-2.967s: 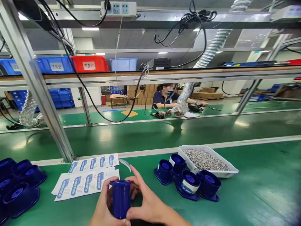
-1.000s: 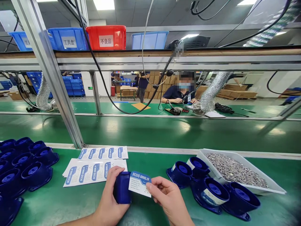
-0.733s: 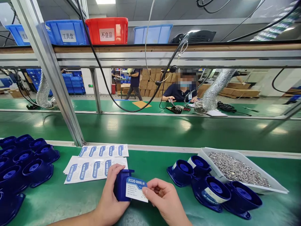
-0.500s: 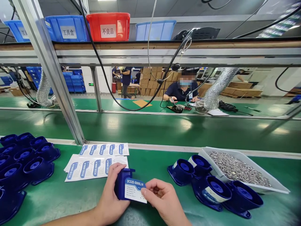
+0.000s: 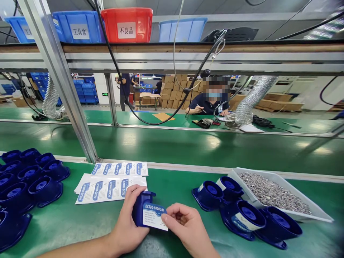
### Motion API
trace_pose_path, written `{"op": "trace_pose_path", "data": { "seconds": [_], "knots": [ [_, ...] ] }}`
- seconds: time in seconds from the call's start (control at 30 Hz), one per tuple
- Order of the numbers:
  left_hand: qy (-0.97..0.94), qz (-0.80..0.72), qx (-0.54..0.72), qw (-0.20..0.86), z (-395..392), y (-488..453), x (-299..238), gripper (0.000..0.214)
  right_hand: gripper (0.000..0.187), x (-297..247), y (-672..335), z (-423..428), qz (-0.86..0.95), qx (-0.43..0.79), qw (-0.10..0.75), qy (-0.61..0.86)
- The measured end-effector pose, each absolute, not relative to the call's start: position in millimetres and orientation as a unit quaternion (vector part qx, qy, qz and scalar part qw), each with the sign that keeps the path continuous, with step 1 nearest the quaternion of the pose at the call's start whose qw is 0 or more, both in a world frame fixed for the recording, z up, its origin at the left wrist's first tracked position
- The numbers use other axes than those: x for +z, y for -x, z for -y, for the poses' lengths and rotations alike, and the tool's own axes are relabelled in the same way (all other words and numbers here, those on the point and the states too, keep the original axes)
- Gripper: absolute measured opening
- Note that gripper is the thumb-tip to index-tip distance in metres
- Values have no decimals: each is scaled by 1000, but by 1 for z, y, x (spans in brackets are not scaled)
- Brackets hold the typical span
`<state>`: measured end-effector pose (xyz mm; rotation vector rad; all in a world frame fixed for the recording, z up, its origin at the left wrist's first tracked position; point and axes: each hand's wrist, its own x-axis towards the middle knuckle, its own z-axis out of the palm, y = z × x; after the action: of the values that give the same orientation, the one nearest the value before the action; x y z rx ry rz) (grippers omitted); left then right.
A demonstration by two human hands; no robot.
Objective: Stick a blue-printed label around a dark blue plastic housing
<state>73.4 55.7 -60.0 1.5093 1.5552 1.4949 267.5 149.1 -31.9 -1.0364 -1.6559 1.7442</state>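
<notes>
My left hand (image 5: 128, 224) is wrapped round a dark blue plastic housing (image 5: 139, 208), tilted on its side just above the green bench. Between the thumb and fingers of my right hand (image 5: 189, 227) is the right edge of a blue-and-white label (image 5: 154, 216) printed DC52Q-5000L/H. The label's left part lies against the housing's side, while its right part stands off the curved surface. Behind my left hand lie sheets of the same labels (image 5: 111, 190). Several similar blue housings (image 5: 243, 216) stand to the right, some with labels on their sides.
More blue housings (image 5: 29, 179) are grouped at the left. A white tray (image 5: 319, 215) full of small metal pins stands at the right. An aluminium post (image 5: 64, 89) rises at the left, and a black cable (image 5: 115, 70) hangs ahead. A masked co-worker (image 5: 206, 102) sits across the line.
My hands, the housing and the label keep almost the same pose. The view has shifted slightly. Across the line, the co-worker's hand has risen a little with a thin tool.
</notes>
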Motion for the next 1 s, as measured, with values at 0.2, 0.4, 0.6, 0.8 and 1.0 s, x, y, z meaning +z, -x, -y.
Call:
{"op": "trace_pose_path", "data": {
  "seconds": [0.2, 0.4, 0.6, 0.8, 1.0],
  "knots": [
    [-555, -567, 551, 258, -57, -74, -59, 95, 44, -24, -264, -145, 599, 647, 267, 390],
    [-558, -566, 550, 257, -57, -73, -60, 95, 44, -18, -261, -143, 589, 647, 275, 398],
    [-559, -562, 553, 256, -58, -74, -58, 94, 47, -12, -257, -138, 570, 643, 302, 412],
    [-557, -571, 549, 249, -57, -74, -56, 95, 48, -4, -254, -135, 559, 645, 311, 419],
    [-554, -565, 552, 263, -55, -74, -58, 97, 46, -2, -254, -135, 555, 649, 309, 419]
  ]
}}
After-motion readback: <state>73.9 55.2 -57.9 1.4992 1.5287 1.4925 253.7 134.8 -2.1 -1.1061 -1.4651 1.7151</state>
